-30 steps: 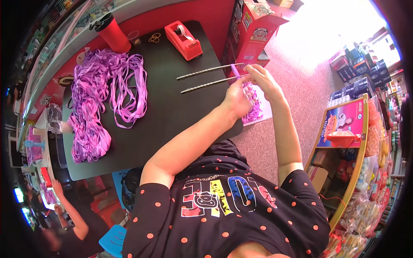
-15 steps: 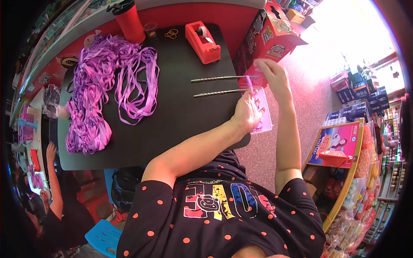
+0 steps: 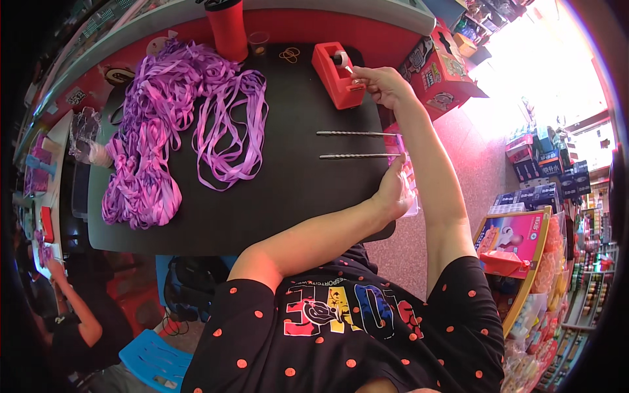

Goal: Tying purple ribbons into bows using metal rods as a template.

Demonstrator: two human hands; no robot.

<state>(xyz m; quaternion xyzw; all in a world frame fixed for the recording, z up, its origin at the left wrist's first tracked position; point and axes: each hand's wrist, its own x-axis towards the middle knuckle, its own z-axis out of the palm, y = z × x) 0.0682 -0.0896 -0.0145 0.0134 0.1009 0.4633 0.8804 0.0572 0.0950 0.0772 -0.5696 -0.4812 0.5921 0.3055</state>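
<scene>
Ribbon on two rods, with tape at the dispenser

Right hand (image 3: 383, 85): at the front of the red tape dispenser (image 3: 337, 88), thumb and fingertips pinched on the loose end of the tape (image 3: 349, 70).

Left hand (image 3: 395, 191): well apart from the right, thumb against the purple ribbon (image 3: 398, 143) at the table's right edge. How firmly it grips cannot be told.

Metal rods (image 3: 357, 133), two: roughly parallel, standing out over the black table (image 3: 282, 203), with the ribbon at their right ends.

Ribbon pile (image 3: 157, 124): heaped at the table's left, a looser loop (image 3: 232, 173) beside it.

Risks, as judged: the ribbon may slacken or slip should the left thumb ease off; the tape may fold onto itself or stick to the fingers if pulled crookedly; the dispenser may skid under a hard tug, as no hand steadies it.

Hard to make out: the left fingers' undersides; the ribbon's turns around the rods; the rods' right ends and their mounting; the contents of the pink tray (image 3: 413, 208), mostly behind the left hand; the upper part of the red cup (image 3: 228, 33), cut off by the dark rim.
</scene>
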